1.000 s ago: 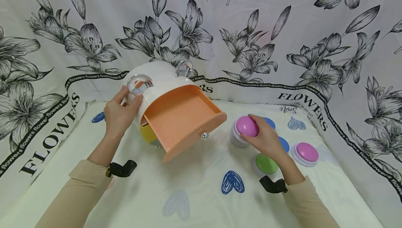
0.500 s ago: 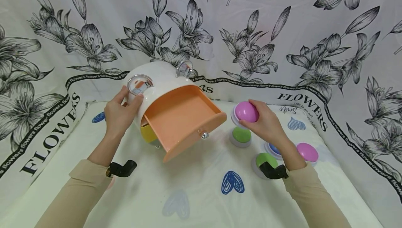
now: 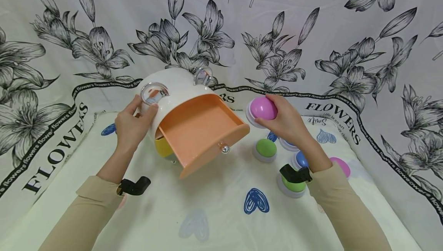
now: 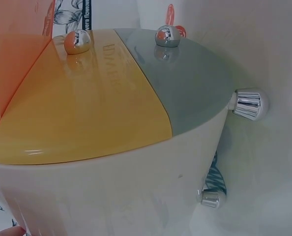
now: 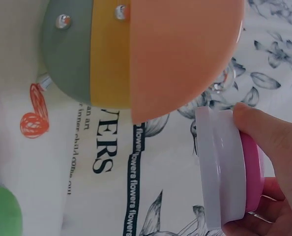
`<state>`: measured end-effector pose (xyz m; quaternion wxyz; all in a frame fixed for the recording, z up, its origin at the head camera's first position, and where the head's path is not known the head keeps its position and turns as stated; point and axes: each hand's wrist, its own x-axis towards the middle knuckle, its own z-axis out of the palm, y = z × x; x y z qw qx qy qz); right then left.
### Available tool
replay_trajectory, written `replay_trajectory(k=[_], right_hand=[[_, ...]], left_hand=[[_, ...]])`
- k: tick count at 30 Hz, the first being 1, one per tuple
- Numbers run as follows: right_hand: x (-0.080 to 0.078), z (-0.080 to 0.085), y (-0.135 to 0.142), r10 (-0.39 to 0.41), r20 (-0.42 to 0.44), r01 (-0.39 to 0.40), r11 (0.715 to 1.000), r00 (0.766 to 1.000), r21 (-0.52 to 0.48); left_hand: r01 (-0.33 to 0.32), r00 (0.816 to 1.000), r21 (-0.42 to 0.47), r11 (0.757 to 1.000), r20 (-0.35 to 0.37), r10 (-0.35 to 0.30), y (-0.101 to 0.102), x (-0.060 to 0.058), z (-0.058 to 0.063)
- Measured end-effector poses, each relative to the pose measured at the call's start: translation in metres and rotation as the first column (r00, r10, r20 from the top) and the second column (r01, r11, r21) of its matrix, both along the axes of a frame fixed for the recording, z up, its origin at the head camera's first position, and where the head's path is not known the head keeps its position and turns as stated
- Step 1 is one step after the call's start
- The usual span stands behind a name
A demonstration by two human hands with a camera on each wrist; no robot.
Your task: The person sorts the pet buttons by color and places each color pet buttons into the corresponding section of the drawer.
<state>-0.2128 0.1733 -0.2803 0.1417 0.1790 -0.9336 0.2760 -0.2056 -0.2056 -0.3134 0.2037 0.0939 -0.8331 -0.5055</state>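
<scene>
My left hand (image 3: pixel 133 124) holds the side of a white rounded drawer box (image 3: pixel 169 76), its thumb at the front edge below a clear round ear. The box's orange top drawer (image 3: pixel 200 132) is pulled out, and its visible floor is bare. Below it, the yellow drawer (image 4: pixel 87 108) and grey-green drawer (image 4: pixel 190 83) are closed, each with a shiny knob. In my right hand (image 3: pixel 288 122) is a round push button (image 3: pixel 263 108) with a pink dome and white base, held tilted in the air right of the drawer. The right wrist view shows thumb and fingers gripping its pink side.
A green button (image 3: pixel 266 148) stands on the white cloth below the raised one. Another green button (image 3: pixel 292 186), a blue button (image 3: pixel 301 160) and a pink button (image 3: pixel 342 166) lie farther right, partly covered by my right arm. Behind hangs a flower-printed cloth (image 3: pixel 242 51).
My right hand has lifted the pink button up off the green one, uncovering it, then carried it higher and slightly left toward the drawer. The left hand and box have stayed in place.
</scene>
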Motion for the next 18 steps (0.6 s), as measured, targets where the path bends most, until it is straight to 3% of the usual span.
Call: replay_trajectory(k=[9, 18], right_hand=[[-0.003, 0.016, -0.024, 0.046, -0.032, -0.046, 0.999, 0.998, 0.0], [-0.001, 0.028, -0.052, 0.098, 0.034, -0.098, 0.995, 0.995, -0.014]], left_hand=[[-0.001, 1.0, 0.0, 1.0, -0.002, 0.001, 0.0, 0.0, 0.0], [0.01, 1.0, -0.006, 1.0, -0.025, -0.01, -0.001, 0.0, -0.001]])
